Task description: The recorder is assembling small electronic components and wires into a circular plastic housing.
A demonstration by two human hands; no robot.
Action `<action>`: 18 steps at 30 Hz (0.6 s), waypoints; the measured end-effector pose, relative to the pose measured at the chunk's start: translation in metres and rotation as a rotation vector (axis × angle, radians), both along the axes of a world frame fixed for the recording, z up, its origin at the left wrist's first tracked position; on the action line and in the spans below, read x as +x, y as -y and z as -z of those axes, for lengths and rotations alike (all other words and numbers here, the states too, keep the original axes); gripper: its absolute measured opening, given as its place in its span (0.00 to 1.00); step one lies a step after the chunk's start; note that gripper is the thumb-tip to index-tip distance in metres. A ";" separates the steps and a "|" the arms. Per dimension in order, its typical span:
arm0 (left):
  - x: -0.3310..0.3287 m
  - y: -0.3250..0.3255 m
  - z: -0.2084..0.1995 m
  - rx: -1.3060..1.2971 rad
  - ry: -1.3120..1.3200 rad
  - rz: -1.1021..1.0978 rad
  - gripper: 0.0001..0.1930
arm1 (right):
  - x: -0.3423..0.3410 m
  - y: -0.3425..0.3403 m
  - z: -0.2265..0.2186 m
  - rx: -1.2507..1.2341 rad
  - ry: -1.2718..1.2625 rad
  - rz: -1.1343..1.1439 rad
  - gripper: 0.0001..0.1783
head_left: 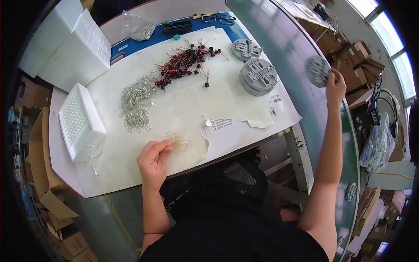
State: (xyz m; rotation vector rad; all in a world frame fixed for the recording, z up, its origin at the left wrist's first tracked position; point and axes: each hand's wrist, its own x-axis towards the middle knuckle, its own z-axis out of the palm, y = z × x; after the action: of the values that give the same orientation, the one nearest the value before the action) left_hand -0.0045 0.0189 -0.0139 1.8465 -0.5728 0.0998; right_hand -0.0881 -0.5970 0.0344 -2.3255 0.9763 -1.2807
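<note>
My left hand (153, 160) is pinched at the near part of the paper-covered table. Whatever sits between its fingertips is too small to make out. Right beside the fingertips lies a loose scatter of tiny thin pins (180, 143). Out to the right, my right hand (335, 86) grips the edge of a round grey part (318, 71), blurred, over the long green surface. Similar round grey parts with slotted tops stand on the table: a stack (258, 77) and another one (246, 49) behind it.
Shiny metal clips (137, 102) lie heaped beside black components with red wires (183, 63). A white foam tray (80, 122) leans at the left, near large white foam blocks (74, 43). Glasses (218, 18) rest at the back. The green surface (286, 39) runs along the right.
</note>
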 end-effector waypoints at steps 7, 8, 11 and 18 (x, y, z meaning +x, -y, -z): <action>0.000 0.001 -0.004 0.156 0.110 -0.031 0.12 | -0.054 0.102 0.061 -0.096 -0.609 0.327 0.25; -0.001 0.005 -0.006 0.208 0.166 -0.041 0.13 | -0.038 0.059 0.047 -0.251 -0.513 0.331 0.23; -0.002 0.018 -0.011 0.315 0.264 -0.082 0.14 | 0.002 -0.089 0.004 0.103 -0.321 -0.305 0.14; -0.018 0.015 -0.018 0.316 0.393 0.101 0.14 | 0.050 -0.276 -0.024 -0.086 -0.452 -1.044 0.15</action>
State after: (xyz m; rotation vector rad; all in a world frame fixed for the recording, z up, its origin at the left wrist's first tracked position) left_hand -0.0222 0.0042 0.0038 2.1145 -1.0006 0.3253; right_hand -0.0386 -0.3211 0.0580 -2.6028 -0.2701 -0.3804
